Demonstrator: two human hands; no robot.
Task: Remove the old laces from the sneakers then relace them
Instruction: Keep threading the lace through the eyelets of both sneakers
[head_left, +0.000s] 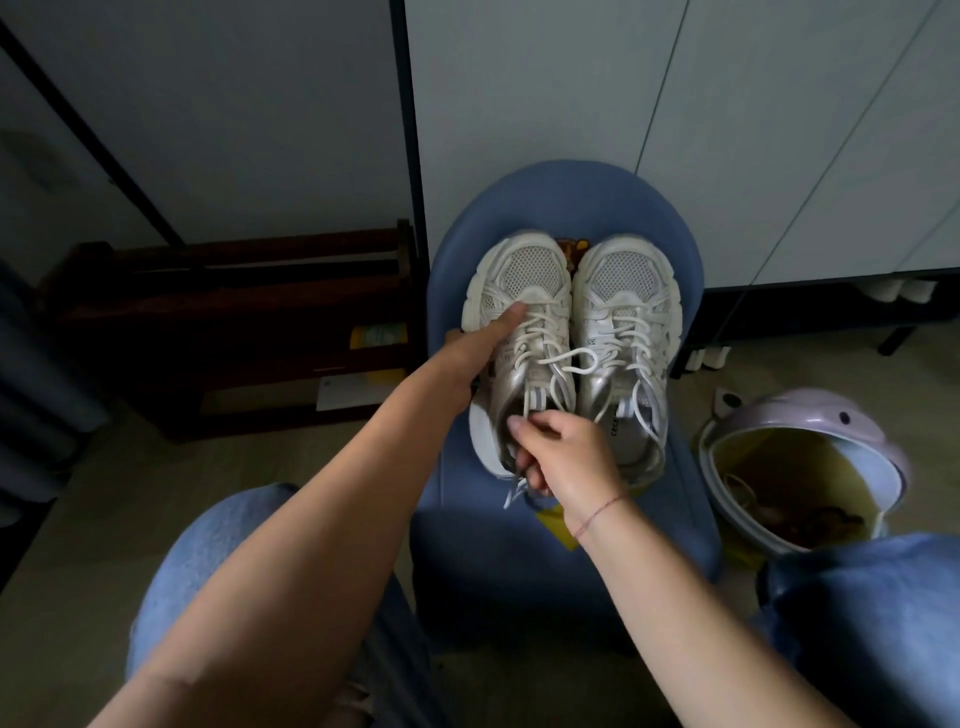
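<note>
Two white mesh sneakers stand side by side, toes pointing away from me, on a blue padded stool (566, 208). Both are laced with white laces. My left hand (480, 345) grips the outer side of the left sneaker (524, 291), its thumb lying across the upper near the lowest laces. My right hand (558, 457) is at the collar of that same sneaker, fingers curled and pinching the loose lace ends (514, 491), which hang below the hand. The right sneaker (626, 306) stands untouched, its lace loops lying loose.
A lilac lidded bin (810, 467) stands open on the floor to the right of the stool, with rubbish inside. A dark wooden rack (234, 322) stands to the left. White cabinet doors (623, 104) rise behind the stool. My knees in blue jeans flank it.
</note>
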